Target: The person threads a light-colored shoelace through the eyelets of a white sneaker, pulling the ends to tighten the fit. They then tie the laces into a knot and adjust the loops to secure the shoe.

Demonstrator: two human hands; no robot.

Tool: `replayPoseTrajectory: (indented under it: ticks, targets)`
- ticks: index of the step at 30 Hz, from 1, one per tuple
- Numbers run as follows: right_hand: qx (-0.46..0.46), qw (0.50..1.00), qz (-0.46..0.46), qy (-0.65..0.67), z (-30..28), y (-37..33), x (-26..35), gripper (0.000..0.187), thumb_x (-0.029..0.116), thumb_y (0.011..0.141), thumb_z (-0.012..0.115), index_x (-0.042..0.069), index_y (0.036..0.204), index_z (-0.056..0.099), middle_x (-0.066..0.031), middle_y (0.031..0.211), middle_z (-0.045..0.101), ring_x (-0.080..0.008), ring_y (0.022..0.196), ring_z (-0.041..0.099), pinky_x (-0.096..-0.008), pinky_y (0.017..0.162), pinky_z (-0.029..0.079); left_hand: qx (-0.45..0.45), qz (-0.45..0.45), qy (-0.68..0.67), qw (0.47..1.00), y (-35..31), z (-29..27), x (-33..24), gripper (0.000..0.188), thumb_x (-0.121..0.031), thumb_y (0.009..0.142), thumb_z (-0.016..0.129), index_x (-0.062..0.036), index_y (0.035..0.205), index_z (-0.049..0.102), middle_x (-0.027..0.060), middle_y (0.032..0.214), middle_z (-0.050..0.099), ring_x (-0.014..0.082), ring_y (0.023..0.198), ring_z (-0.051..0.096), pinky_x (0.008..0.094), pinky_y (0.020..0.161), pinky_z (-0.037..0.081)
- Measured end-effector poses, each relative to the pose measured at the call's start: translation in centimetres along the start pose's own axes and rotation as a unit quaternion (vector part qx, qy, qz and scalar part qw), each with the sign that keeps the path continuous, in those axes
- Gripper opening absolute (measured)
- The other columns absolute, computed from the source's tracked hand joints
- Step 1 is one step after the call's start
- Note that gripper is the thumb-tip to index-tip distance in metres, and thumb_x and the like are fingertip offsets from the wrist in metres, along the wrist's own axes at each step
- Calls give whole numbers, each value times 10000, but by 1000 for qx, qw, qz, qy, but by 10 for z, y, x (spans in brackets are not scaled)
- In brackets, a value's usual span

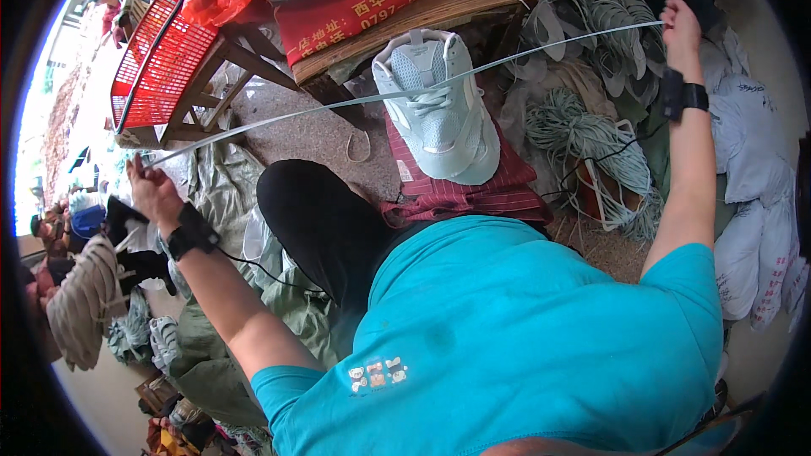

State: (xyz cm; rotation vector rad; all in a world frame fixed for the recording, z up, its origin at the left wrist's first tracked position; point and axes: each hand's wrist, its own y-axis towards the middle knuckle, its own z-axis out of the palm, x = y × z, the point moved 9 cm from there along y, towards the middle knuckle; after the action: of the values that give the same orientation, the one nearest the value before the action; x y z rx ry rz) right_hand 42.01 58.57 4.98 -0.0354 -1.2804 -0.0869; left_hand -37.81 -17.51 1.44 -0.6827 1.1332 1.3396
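A pale blue-green shoelace [591, 35] is stretched taut in a wide span across the view. My left hand [155, 194], low on the left, pinches one end of it. At the upper right my right hand [683, 27] is raised and closed on the other end. Between them, a pale blue-green sneaker [448, 139] sits on a maroon striped cloth [519, 181] over my lap. The lace crosses the sneaker at its tongue; whether it runs through eyelets there I cannot tell. Both wrists wear dark straps with a cable.
Ahead stands a wooden bench [405, 13] with a red printed cloth. A red plastic basket [160, 55] rests on a stool at left. Bundled laces [591, 148] and stacked shoe pieces [621, 25] lie at right, beside white sacks [748, 143]. More shoe pieces [84, 300] are at far left.
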Motion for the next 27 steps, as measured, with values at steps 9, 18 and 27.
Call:
replayPoseTrajectory:
  ticks: [9,18,27]
  targets:
    - [510,821,-15,-255,199,-312,-89,176,136,963,555,50,1066,668,34,853,636,-33,764,547,-187,692,447,295,-38,197,934,-238,276,61,255,-179,1003,490,-19,1137,636,23,873,627,90,721,526,214,604,397]
    - [529,797,-102,-274,233,-344,-82,181,143,966,573,16,1050,671,14,848,631,-53,731,559,-222,657,471,460,164,287,824,-333,358,61,144,-57,814,700,-89,950,666,93,943,560,273,811,616,347,696,521]
    - [509,808,-85,-286,224,-329,-85,205,189,979,555,51,1062,682,39,769,600,-23,654,505,-194,571,405,574,234,353,700,-342,377,57,166,-19,783,673,-58,933,612,108,951,567,299,848,626,365,722,528]
